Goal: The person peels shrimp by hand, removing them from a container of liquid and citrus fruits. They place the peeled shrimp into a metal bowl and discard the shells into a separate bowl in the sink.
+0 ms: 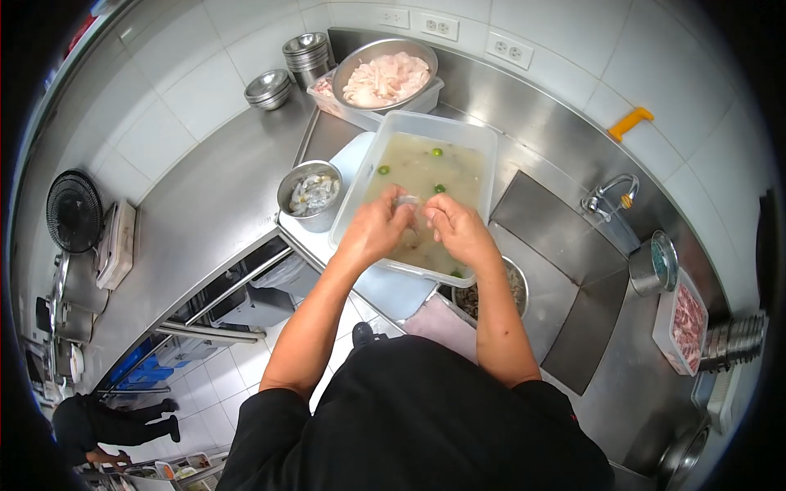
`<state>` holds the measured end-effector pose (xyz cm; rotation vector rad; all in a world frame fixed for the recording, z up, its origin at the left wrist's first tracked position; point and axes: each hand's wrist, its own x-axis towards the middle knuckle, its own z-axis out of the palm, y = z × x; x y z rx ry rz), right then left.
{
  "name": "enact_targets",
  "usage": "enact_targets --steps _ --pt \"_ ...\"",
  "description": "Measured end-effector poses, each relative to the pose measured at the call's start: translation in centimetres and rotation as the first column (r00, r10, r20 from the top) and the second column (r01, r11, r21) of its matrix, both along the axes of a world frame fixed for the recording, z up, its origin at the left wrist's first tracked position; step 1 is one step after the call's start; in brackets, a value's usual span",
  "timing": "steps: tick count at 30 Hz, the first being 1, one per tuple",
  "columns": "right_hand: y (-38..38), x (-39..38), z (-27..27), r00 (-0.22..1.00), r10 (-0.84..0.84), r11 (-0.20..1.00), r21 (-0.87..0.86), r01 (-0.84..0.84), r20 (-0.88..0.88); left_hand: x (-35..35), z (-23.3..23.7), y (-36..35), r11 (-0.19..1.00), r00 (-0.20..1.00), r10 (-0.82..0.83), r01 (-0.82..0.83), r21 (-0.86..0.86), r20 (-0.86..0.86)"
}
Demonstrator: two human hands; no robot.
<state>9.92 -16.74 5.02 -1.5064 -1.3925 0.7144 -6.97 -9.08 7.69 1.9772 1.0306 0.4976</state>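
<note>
A clear plastic tub (pixel 483 164) holds cloudy liquid with several green limes (pixel 438 152) in it. Over the liquid, my left hand (pixel 382 222) has its fingers closed on a small, pale, translucent piece (pixel 407 201), perhaps a shrimp. Close beside it on the right, my right hand (pixel 456 227) is pinched, its fingertips near the same piece; what they grip is too small to make out. Left of the tub stands a metal bowl (pixel 311 196) of peeled shrimp. Partly behind my right forearm, another metal bowl (pixel 524 290) holds dark scraps.
Beyond the tub, a metal bowl (pixel 386 72) of pale meat rests on a plastic container. A sink (pixel 532 254) with a faucet (pixel 610 196) lies right, near a tray of red meat (pixel 688 321). Another person (pixel 90 430) is at the lower left.
</note>
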Motion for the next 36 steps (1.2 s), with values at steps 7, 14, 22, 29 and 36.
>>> enact_targets --steps 7,14,22,29,36 --pt "0.5 -1.0 -0.3 0.974 0.082 0.983 0.142 -0.114 0.211 0.8 -1.3 0.6 0.882 0.829 0.095 0.186 -0.432 0.551" --pt "-0.7 -0.7 0.1 0.950 0.106 0.970 0.182 -0.164 0.295 -0.3 -1.7 2.2 0.759 0.678 0.264 0.293 -0.581 0.686" --pt "-8.3 8.6 -4.1 0.862 -0.414 0.897 -0.029 0.440 0.292 -6.1 -1.2 8.4 0.676 0.930 0.358 -0.319 0.665 0.082" --pt "-6.2 6.8 -2.2 0.639 -0.418 0.909 0.294 0.297 0.646 1.6 -2.2 3.0 0.842 0.607 -0.232 0.516 0.155 -0.760" --pt "1.8 1.6 -0.5 0.189 0.378 0.904 -0.405 0.134 0.906 3.8 -7.1 3.5 0.812 0.571 -0.190 0.548 0.199 -0.798"
